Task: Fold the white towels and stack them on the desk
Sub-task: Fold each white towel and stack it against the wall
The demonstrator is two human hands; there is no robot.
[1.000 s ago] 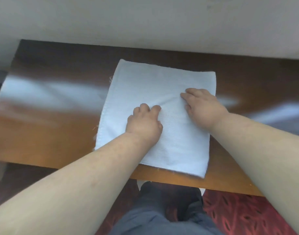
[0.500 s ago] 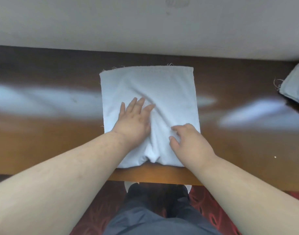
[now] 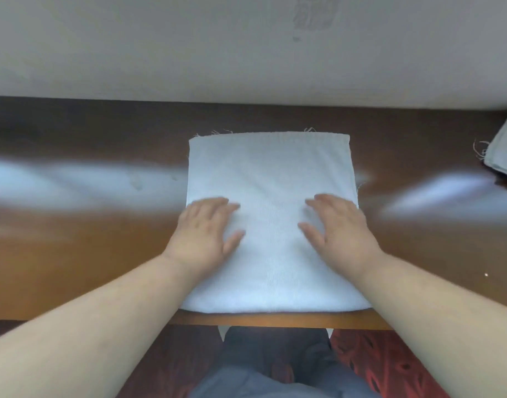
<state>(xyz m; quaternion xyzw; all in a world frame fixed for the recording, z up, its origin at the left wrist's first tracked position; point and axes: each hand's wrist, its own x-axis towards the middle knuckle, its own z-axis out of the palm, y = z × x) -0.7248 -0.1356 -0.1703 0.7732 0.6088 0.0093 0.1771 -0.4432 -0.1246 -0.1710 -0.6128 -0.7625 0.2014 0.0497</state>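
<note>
white towel [image 3: 271, 179] at desk [image 3: 74, 254] edge, both hands' fingers [image 3: 217, 203] flat, released

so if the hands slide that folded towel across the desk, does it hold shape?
Probably floppy: the towel is soft cloth lying flat, and its near edge bulges. It would likely slide easily, since the desk looks glossy. Flat palms, left hand and right hand, should keep the layers together; lifted by one edge, it would probably unfold.

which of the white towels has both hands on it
The white towel in the middle of the desk, with the left hand and right hand flat on it. The other towel lies untouched at the far right edge.
</note>
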